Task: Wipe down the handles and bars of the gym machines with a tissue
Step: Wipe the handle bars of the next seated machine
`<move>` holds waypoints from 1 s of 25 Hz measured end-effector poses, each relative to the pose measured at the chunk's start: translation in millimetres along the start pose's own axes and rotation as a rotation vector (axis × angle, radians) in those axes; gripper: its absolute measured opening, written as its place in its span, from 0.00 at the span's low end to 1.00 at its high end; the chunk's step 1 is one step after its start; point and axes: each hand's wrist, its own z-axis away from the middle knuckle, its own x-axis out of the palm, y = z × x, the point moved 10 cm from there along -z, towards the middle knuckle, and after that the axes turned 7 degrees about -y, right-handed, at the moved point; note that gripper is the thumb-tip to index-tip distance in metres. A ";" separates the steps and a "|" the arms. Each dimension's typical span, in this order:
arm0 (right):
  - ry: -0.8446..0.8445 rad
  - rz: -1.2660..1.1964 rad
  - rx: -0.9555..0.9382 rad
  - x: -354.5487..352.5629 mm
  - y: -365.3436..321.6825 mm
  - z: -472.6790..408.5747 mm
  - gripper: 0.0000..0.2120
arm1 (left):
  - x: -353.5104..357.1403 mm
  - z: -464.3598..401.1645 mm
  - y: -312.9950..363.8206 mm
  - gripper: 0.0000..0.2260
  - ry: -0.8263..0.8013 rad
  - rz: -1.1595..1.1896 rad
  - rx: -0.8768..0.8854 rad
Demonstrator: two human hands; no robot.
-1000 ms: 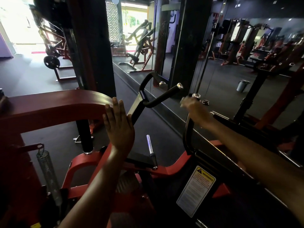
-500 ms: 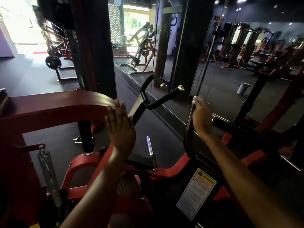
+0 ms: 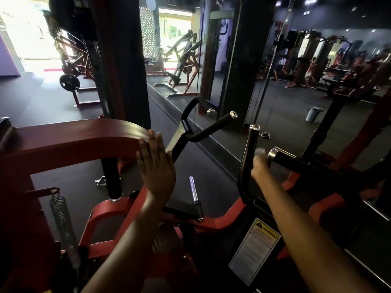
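My left hand (image 3: 155, 163) lies flat with straight fingers against the curved end of the red machine arm (image 3: 74, 140). My right hand (image 3: 259, 169) is blurred and grips the upright black handle bar (image 3: 250, 144) about halfway down, with a pale tissue (image 3: 258, 152) showing above the knuckles. The bar's chrome cap stands free above my hand. A second black handle (image 3: 211, 129) with a chrome end angles up between my hands. Another black grip with a chrome end (image 3: 283, 158) sits just right of my right hand.
A wall mirror (image 3: 296, 92) runs along the right and reflects other machines and a grey bin (image 3: 313, 115). A chrome peg (image 3: 193, 189) and a spring (image 3: 62, 218) stick up from the red frame. A warning label (image 3: 255, 250) is below my right arm.
My right hand has slid down the upright black bar from its chrome top to about mid-height. My left hand has stayed on the red arm.
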 end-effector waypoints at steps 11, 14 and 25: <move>-0.369 0.183 0.083 -4.8 50.7 15.6 0.14 | 2.8 -0.9 0.2 0.25 0.014 -0.044 -0.019; -0.220 0.589 -0.055 -12.1 7.0 26.7 0.13 | 3.2 0.0 -0.5 0.25 -0.003 -0.017 -0.022; -0.020 0.234 -0.125 6.9 -71.2 1.7 0.15 | 2.2 1.1 -0.8 0.24 -0.025 0.062 -0.012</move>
